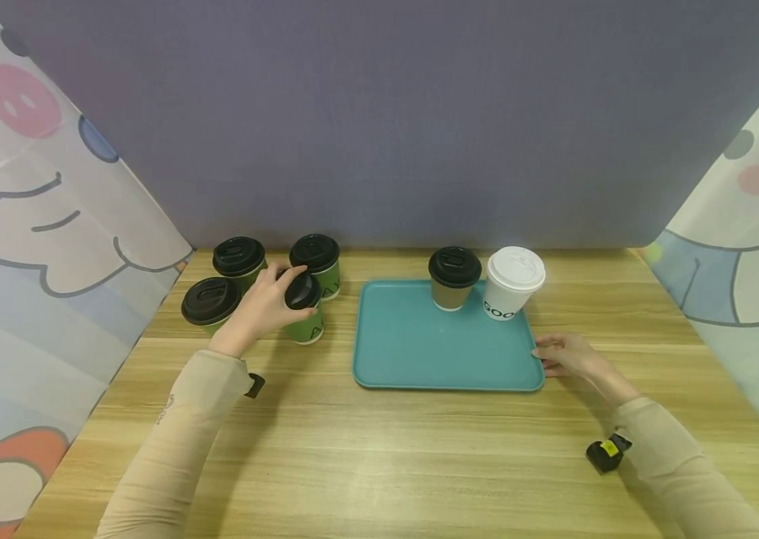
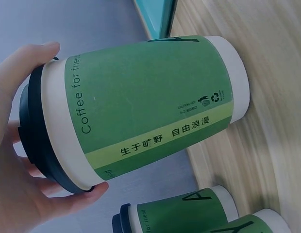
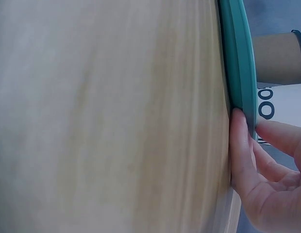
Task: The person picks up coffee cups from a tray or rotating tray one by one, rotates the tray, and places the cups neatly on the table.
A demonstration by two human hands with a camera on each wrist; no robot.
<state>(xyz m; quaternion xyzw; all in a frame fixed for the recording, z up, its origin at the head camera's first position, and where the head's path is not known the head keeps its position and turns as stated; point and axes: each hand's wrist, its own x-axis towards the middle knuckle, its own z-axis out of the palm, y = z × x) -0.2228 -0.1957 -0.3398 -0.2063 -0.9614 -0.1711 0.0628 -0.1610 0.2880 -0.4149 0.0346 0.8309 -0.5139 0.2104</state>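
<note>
My left hand [image 1: 261, 305] grips a green paper cup [image 1: 305, 329] by its black lid, thumb on one side and fingers on the other. In the left wrist view the hand [image 2: 24, 179] wraps the lid of the green cup [image 2: 155, 97], whose white base is close to the table; whether it touches is unclear. At the right edge of the teal tray [image 1: 447, 344], my right hand [image 1: 568, 355] pinches the rim. The right wrist view has the hand's [image 3: 269, 184] fingertips on both sides of the tray rim [image 3: 240, 58].
Three more green cups with black lids [image 1: 211, 299] [image 1: 239, 256] [image 1: 315, 253] stand around the left hand. On the tray's back part are a brown cup with a black lid [image 1: 452, 281] and a white cup [image 1: 513, 281]. A grey panel [image 1: 379, 135] rises behind the table.
</note>
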